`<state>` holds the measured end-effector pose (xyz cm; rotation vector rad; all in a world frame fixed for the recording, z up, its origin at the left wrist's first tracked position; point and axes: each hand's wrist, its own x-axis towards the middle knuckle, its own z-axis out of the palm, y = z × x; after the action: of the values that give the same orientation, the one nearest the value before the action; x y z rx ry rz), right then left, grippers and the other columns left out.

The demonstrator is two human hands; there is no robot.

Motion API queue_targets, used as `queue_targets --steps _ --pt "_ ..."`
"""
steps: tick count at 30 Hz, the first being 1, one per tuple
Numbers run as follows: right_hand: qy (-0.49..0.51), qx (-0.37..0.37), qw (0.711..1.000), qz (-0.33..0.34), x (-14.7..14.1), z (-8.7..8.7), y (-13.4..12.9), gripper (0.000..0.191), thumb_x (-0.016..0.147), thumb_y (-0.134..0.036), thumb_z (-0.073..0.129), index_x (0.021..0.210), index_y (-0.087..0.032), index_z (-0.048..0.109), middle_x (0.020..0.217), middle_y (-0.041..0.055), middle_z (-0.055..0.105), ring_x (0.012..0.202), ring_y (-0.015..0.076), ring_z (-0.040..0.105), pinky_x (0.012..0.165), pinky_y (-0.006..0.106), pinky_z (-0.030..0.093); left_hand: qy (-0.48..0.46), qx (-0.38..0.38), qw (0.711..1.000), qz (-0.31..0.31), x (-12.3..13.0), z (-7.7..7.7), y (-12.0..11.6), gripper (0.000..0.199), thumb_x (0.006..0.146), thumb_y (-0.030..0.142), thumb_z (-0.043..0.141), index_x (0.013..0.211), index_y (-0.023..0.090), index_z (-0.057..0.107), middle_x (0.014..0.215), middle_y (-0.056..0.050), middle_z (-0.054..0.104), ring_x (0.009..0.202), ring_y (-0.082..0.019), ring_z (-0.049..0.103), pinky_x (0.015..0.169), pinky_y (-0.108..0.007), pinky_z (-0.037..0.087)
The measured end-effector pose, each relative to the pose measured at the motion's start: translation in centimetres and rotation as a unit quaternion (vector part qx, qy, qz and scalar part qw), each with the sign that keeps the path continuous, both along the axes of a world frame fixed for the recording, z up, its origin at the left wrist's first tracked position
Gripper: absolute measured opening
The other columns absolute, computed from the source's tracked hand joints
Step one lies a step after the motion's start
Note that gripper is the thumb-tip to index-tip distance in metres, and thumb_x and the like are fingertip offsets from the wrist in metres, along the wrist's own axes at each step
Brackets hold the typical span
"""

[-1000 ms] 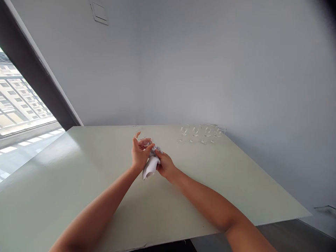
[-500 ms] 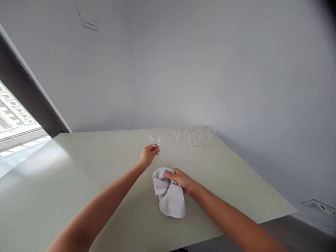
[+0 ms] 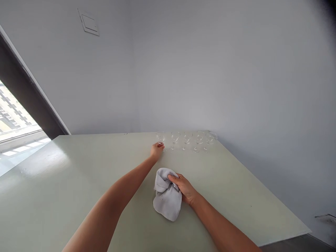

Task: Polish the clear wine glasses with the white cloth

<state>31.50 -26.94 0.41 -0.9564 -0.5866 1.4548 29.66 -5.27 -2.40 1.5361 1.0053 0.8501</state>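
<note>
My left hand [image 3: 157,150] reaches to the far side of the table with its fingers closed around the stem of a clear wine glass [image 3: 160,136]. That glass is upright, at the left end of a row of similar stemmed glasses [image 3: 187,138]; whether its foot touches the table I cannot tell. Nearer to me, my right hand [image 3: 186,187] grips a light grey cloth [image 3: 168,199], thumb on top. The cloth is bunched at the hand, and its lower part hangs down loosely over the table.
The pale green, glossy table [image 3: 86,189] ends at a slanting edge on the right. Grey walls [image 3: 223,77] meet in a corner behind it. A window [image 3: 15,112] with a dark frame is at the left, and a switch plate [image 3: 90,24] is on the wall.
My left hand has moved the wine glass forward and to the right, close to the row of glasses. My right hand still holds the cloth, which has swung slightly left.
</note>
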Motion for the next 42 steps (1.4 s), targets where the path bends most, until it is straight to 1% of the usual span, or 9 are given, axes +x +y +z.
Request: queue_targets --steps 12,19,22,24,27,29,36,38,42 --pt "-0.003 0.016 1.000 0.004 0.0 0.0 -0.1 0.022 0.069 -0.038 0.068 0.075 -0.017 0.066 0.063 0.0006 0.061 0.057 0.0139 0.056 0.063 0.028 0.045 0.103 0.019 0.994 -0.016 0.7 0.8 -0.1 0.023 0.065 0.019 0.057 0.088 0.017 0.063 0.079 -0.004 0.062 0.068 -0.014 0.055 0.062 -0.025 0.041" --pt "-0.144 0.073 0.987 0.011 1.2 -0.4 -0.5 0.031 0.074 -0.048 0.058 0.078 -0.018 0.064 0.074 0.0021 0.060 0.069 0.0151 0.053 0.067 0.028 0.042 0.113 0.048 0.992 0.034 -3.8 2.3 -0.8 0.045 0.064 0.014 0.054 0.109 0.021 0.054 0.120 -0.010 0.048 0.106 -0.020 0.048 0.079 -0.027 0.040" --pt "-0.365 0.129 0.922 -0.016 1.4 0.4 -0.9 0.031 0.079 -0.049 0.051 0.087 -0.023 0.065 0.110 0.0054 0.055 0.099 0.0206 0.048 0.085 0.034 0.037 0.109 0.033 0.993 0.041 -8.2 2.9 -2.0 0.040 0.066 0.018 0.055 0.106 0.023 0.055 0.118 -0.009 0.050 0.105 -0.020 0.049 0.075 -0.028 0.042" --pt "-0.533 0.153 0.827 -0.091 1.8 1.1 -1.4 0.029 0.080 -0.046 0.050 0.087 -0.024 0.066 0.129 0.0052 0.042 0.111 0.0239 0.039 0.093 0.037 0.032 0.104 0.021 0.994 0.041 -11.7 3.3 -3.2 0.040 0.066 0.020 0.056 0.106 0.024 0.054 0.115 -0.009 0.053 0.101 -0.020 0.052 0.072 -0.027 0.043" --pt "-0.690 0.135 0.674 -0.227 3.2 2.2 -3.0 0.029 0.080 -0.044 0.051 0.087 -0.022 0.067 0.127 0.0099 0.039 0.101 0.0247 0.044 0.088 0.038 0.036 0.084 0.003 0.996 0.044 -17.2 3.9 -5.1 0.040 0.066 0.025 0.058 0.105 0.025 0.054 0.111 -0.009 0.055 0.098 -0.021 0.054 0.071 -0.028 0.044" --pt "-0.718 0.096 0.614 -0.312 4.4 3.2 -4.5 0.031 0.079 -0.045 0.050 0.086 -0.019 0.065 0.111 0.0123 0.047 0.085 0.0212 0.049 0.075 0.035 0.041 0.072 -0.001 0.996 0.045 -20.6 4.1 -6.1 0.038 0.066 0.028 0.057 0.104 0.025 0.055 0.110 -0.008 0.056 0.096 -0.021 0.054 0.073 -0.030 0.045" --pt "-0.543 -0.009 0.612 -0.575 3.9 9.6 -7.3 0.041 0.082 -0.051 0.040 0.082 -0.014 0.058 0.067 0.0034 0.054 0.062 0.0167 0.049 0.058 0.029 0.038 0.084 -0.020 0.995 0.050 -26.6 2.3 -7.1 0.041 0.068 0.035 0.057 0.107 0.027 0.052 0.109 -0.005 0.056 0.083 -0.017 0.057 0.073 -0.032 0.045" --pt "-0.577 0.021 0.643 -0.503 1.6 10.5 -6.4 0.039 0.079 -0.051 0.045 0.088 -0.015 0.057 0.072 0.0037 0.056 0.063 0.0161 0.050 0.057 0.028 0.039 0.072 -0.016 0.995 0.067 -26.7 1.8 -7.0 0.041 0.068 0.036 0.056 0.108 0.026 0.052 0.109 -0.005 0.056 0.078 -0.016 0.057 0.076 -0.034 0.045" --pt "-0.676 0.098 0.720 -0.119 -3.4 8.9 -3.5 0.032 0.079 -0.044 0.051 0.099 -0.022 0.061 0.095 0.0074 0.061 0.075 0.0181 0.055 0.066 0.030 0.043 0.042 -0.030 0.996 0.069 -26.9 1.6 -6.9 0.042 0.069 0.039 0.055 0.109 0.025 0.050 0.109 -0.005 0.056 0.076 -0.015 0.058 0.077 -0.035 0.045"
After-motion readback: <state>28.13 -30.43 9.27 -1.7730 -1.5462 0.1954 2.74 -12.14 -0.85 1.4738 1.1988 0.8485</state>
